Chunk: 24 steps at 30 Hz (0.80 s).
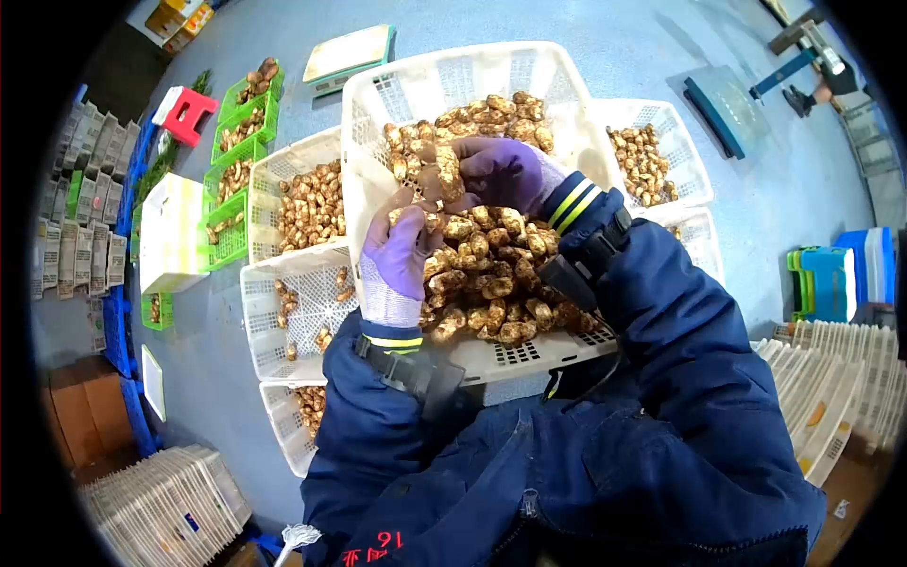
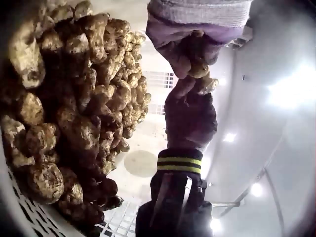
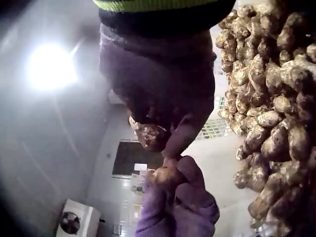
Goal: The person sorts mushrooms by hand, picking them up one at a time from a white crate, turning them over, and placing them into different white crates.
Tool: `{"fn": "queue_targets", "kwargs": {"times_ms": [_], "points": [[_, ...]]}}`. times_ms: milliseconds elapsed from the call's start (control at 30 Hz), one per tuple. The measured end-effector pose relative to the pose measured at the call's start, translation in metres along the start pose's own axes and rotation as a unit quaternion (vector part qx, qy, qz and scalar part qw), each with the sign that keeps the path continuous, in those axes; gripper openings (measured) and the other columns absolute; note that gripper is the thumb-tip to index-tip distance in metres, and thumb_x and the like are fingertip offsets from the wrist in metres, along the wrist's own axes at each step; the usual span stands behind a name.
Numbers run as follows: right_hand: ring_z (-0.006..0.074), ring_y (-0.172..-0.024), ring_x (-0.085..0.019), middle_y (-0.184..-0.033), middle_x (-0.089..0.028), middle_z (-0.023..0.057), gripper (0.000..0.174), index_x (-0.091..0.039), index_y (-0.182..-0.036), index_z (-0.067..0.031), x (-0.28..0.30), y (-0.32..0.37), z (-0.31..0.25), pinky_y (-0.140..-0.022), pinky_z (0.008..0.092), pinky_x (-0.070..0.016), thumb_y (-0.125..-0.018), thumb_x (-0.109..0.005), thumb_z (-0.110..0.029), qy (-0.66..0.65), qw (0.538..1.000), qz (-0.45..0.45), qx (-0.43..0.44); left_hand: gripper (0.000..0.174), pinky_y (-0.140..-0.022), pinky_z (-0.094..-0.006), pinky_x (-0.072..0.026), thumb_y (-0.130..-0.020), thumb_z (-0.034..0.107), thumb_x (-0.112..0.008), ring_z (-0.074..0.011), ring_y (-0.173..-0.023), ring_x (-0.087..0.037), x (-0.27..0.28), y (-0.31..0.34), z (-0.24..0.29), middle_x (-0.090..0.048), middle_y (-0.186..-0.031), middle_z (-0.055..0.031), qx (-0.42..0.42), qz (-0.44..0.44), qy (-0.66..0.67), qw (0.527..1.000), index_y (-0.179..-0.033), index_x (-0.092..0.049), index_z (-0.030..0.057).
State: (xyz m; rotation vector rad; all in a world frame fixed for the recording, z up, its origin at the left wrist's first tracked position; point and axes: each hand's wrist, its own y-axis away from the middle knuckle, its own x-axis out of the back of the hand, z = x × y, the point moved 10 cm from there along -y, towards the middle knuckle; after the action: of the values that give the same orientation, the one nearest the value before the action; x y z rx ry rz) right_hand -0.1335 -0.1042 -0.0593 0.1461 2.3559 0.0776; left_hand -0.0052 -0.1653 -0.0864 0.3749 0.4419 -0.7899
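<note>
Both hands wear purple gloves and meet above a large white basket (image 1: 364, 104) heaped with brown, knobbly mushrooms (image 1: 496, 274). My left hand (image 1: 402, 246) pinches a mushroom between thumb and fingers; in the right wrist view that mushroom (image 3: 165, 177) shows at its fingertips. Beside it, my right hand (image 1: 501, 170) holds another mushroom (image 1: 448, 173), seen in the right wrist view as a speckled piece (image 3: 149, 136) under the curled fingers. The fingertips of the two hands touch or nearly touch.
White baskets (image 1: 298, 283) with sorted mushrooms stand left of and behind the large one, another (image 1: 694, 170) on the right. Green baskets (image 1: 227, 241), a white box (image 1: 173, 231), a scale (image 1: 348, 55) and a red stool (image 1: 186, 113) are farther left. Stacked crates (image 1: 165, 510) stand at lower left.
</note>
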Motion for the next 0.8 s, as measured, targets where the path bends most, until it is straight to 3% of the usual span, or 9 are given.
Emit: {"fn": "queue_targets", "kwargs": {"times_ms": [100,267,333,467,500,600,733,767,800], "points": [[0.0289,-0.115,-0.06,-0.128,-0.058,0.0192,0.043,-0.047,-0.135,0.0056,-0.013,0.021,0.002,-0.092,0.0444,-0.0569,-0.095,-0.056,-0.007,-0.128,0.99,-0.056,0.019,0.041,-0.076,-0.0289,-0.0596,-0.095,0.018,-0.062,-0.0173,-0.089,-0.067,0.004,-0.004,-0.003,-0.066,-0.1,-0.0089,0.003,-0.013,0.001,1.0,-0.13,-0.052,-0.0013],[0.0264,-0.111,-0.063,-0.129,-0.059,0.0158,0.024,-0.061,-0.115,0.0076,-0.002,0.05,-0.012,-0.095,0.0406,-0.0577,-0.097,-0.054,-0.007,0.277,0.947,0.028,0.157,0.053,-0.079,-0.0385,-0.0613,-0.096,0.035,-0.061,-0.03,-0.095,-0.067,-0.006,-0.008,-0.016,-0.065,-0.102,-0.0135,0.067,-0.084,0.144,0.984,-0.133,-0.047,0.0],[0.0249,-0.107,-0.065,-0.128,-0.06,0.0152,0.02,-0.064,-0.108,0.0075,0.011,0.05,0.003,-0.094,0.0385,-0.0587,-0.096,-0.055,-0.006,0.009,0.993,0.069,0.098,0.058,-0.083,-0.0484,-0.0597,-0.099,0.041,-0.054,-0.0415,-0.104,-0.063,-0.013,-0.01,-0.022,-0.06,-0.115,-0.0215,0.113,-0.13,0.243,0.955,-0.137,-0.04,-0.001],[0.0235,-0.098,-0.068,-0.119,-0.063,0.0146,0.019,-0.058,-0.108,0.0077,0.032,0.047,0.006,-0.086,0.0404,-0.0623,-0.095,-0.057,-0.006,0.039,0.987,0.107,0.11,0.055,-0.095,-0.0518,-0.0525,-0.099,0.039,-0.052,-0.0391,-0.12,-0.054,-0.026,-0.001,-0.017,-0.052,-0.13,-0.0234,0.119,-0.15,0.241,0.952,-0.137,-0.04,0.0005],[0.0233,-0.096,-0.068,-0.105,-0.064,0.0113,0.017,-0.056,-0.106,0.0072,0.028,0.047,-0.001,-0.083,0.0414,-0.0632,-0.095,-0.058,-0.006,0.132,0.978,0.097,0.132,0.054,-0.097,-0.051,-0.0514,-0.099,0.039,-0.053,-0.037,-0.121,-0.054,-0.028,-0.001,-0.015,-0.051,-0.131,-0.0221,0.108,-0.148,0.234,0.955,-0.136,-0.042,0.0015],[0.0229,-0.095,-0.068,-0.101,-0.062,0.0092,0.018,-0.056,-0.107,0.0061,0.037,0.045,0.012,-0.081,0.0409,-0.0638,-0.094,-0.06,-0.006,0.018,0.987,0.128,0.095,0.052,-0.103,-0.0504,-0.0459,-0.099,0.033,-0.052,-0.0364,-0.127,-0.049,-0.032,0.0,-0.011,-0.05,-0.133,-0.0213,0.106,-0.144,0.22,0.959,-0.139,-0.04,0.0015],[0.0235,-0.1,-0.067,-0.109,-0.062,0.0089,0.037,-0.05,-0.13,0.0017,0.018,0.044,0.016,-0.09,0.043,-0.0597,-0.095,-0.056,-0.006,0.058,0.993,0.067,0.084,0.052,-0.107,-0.0503,-0.0428,-0.098,0.023,-0.052,-0.0344,-0.127,-0.049,-0.031,-0.001,-0.011,-0.048,-0.137,-0.0204,0.09,-0.153,0.214,0.961,-0.143,-0.037,0.0002],[0.0248,-0.104,-0.067,-0.113,-0.063,0.0099,0.041,-0.044,-0.137,-0.0002,0.037,0.025,0.044,-0.095,0.0434,-0.0565,-0.097,-0.052,-0.005,-0.145,0.989,0.001,0.04,0.053,-0.106,-0.0491,-0.0439,-0.098,0.021,-0.052,-0.0336,-0.126,-0.05,-0.031,-0.002,-0.011,-0.048,-0.137,-0.0199,0.08,-0.159,0.19,0.965,-0.143,-0.036,-0.0001],[0.0253,-0.104,-0.066,-0.115,-0.063,0.0106,0.042,-0.043,-0.138,-0.0008,0.034,0.026,0.043,-0.095,0.0431,-0.0565,-0.097,-0.051,-0.005,-0.139,0.989,-0.012,0.044,0.054,-0.105,-0.0479,-0.045,-0.097,0.019,-0.053,-0.0327,-0.125,-0.051,-0.032,-0.003,-0.012,-0.048,-0.137,-0.0194,0.069,-0.166,0.166,0.97,-0.144,-0.035,-0.0005]]}}
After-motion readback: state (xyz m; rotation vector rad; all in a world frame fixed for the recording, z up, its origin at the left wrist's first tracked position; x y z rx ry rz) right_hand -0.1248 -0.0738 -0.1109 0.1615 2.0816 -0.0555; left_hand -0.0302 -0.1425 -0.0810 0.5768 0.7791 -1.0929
